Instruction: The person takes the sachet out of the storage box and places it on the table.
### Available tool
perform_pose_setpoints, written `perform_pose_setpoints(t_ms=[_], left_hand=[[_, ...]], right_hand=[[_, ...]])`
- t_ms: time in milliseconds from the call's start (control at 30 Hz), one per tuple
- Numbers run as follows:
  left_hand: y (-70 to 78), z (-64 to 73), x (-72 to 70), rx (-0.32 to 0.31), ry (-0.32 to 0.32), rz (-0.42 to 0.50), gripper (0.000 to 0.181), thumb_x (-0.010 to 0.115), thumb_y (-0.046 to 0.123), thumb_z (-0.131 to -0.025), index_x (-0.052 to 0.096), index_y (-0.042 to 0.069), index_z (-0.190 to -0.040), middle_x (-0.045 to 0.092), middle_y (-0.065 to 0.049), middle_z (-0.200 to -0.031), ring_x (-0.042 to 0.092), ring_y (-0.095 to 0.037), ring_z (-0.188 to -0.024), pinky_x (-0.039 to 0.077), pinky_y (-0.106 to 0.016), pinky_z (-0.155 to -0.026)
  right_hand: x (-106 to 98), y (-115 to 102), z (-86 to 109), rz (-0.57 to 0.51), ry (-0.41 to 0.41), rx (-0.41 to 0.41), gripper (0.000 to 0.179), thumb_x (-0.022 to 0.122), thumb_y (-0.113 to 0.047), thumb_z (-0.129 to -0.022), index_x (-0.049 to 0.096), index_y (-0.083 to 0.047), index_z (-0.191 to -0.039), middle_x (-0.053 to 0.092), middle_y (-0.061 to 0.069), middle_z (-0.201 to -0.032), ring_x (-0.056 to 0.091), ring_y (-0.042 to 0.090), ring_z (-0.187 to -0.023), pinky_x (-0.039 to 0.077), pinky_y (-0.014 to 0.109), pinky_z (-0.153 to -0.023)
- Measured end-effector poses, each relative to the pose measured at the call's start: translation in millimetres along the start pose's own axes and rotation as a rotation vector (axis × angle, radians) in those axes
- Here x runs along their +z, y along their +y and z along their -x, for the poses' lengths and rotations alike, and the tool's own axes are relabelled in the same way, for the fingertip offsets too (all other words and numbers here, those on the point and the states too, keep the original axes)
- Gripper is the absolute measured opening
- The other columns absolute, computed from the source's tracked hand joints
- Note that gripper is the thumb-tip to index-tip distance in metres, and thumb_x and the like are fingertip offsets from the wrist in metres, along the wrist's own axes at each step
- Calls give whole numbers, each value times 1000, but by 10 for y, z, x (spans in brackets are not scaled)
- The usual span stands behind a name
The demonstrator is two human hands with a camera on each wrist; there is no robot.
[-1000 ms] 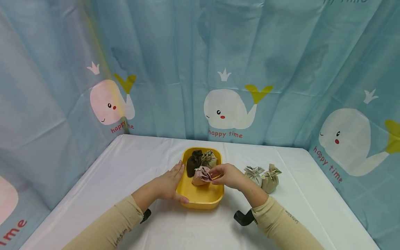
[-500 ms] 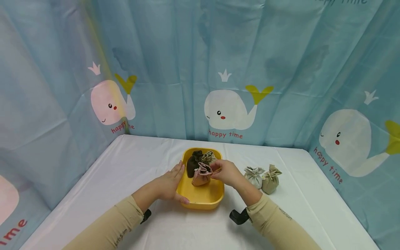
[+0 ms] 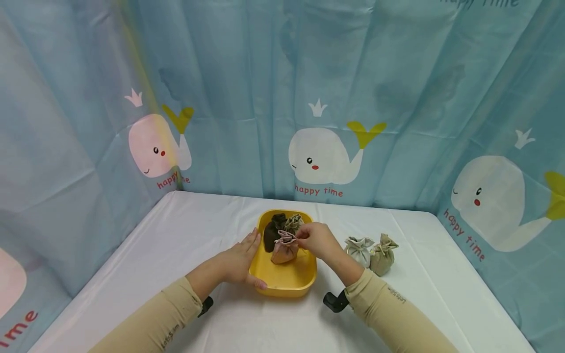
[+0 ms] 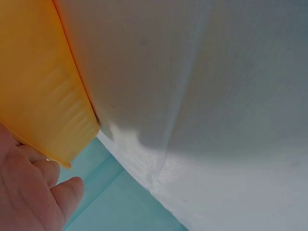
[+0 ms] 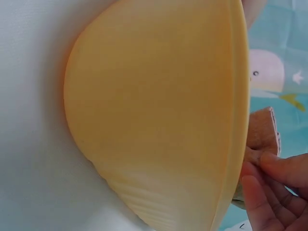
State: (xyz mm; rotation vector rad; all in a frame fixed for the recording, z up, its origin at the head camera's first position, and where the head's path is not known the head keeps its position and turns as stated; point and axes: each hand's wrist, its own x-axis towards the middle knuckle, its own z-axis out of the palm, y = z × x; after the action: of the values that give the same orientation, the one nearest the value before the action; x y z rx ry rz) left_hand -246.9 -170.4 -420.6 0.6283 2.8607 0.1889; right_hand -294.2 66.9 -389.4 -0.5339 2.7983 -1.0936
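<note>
A yellow plastic basin stands on the white-covered table. Inside it, toward the back, sit three small cloth drawstring pouches: a dark brown pouch, a patterned beige pouch and, in front, a pink pouch. My left hand rests against the basin's left side, fingers straight along the rim and thumb at the near left corner. With my right hand, reaching over the right rim, I pinch the gathered top of the pink pouch between thumb and fingertips. The right wrist view shows this pinch beyond the basin's wall.
To the right of the basin, a light grey pouch and an olive-beige pouch stand side by side on the table. A blue curtain printed with whales hangs behind and at the sides. Black wrist-camera parts show under both forearms.
My right hand has shifted slightly up and away, its fingertips coming back onto the pink pouch's top, which now stands more upright. My left hand and the basin have stayed in place.
</note>
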Motion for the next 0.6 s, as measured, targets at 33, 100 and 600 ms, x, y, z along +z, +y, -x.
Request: perform_pose_setpoints(t_ms=[33, 100, 600], left_hand=[[1, 1, 0, 2, 1, -3, 134, 50, 86, -53, 4, 1, -146, -6, -15, -152, 2, -27, -140, 18, -45, -109], [2, 2, 2, 3, 3, -7, 134, 50, 86, -53, 5, 0, -146, -5, -15, -152, 2, -27, -140, 18, -45, -109], [12, 23, -7, 16, 19, -6, 135, 49, 86, -53, 5, -1, -146, -5, -16, -152, 3, -28, -140, 19, -44, -109]], right_hand=[[0, -3, 0, -4, 2, -1, 4, 68, -9, -82, 68, -10, -78, 63, 0, -71, 57, 11, -64, 51, 24, -58], [-1, -6, 3, -20, 2, 4, 7, 67, -9, -82, 68, -11, -75, 64, 2, -70, 58, 12, -63, 51, 24, -58], [-28, -88, 73, -167, -2, 16, 9, 64, -8, -85, 68, -8, -77, 63, 3, -72, 62, 13, -65, 54, 27, -61]])
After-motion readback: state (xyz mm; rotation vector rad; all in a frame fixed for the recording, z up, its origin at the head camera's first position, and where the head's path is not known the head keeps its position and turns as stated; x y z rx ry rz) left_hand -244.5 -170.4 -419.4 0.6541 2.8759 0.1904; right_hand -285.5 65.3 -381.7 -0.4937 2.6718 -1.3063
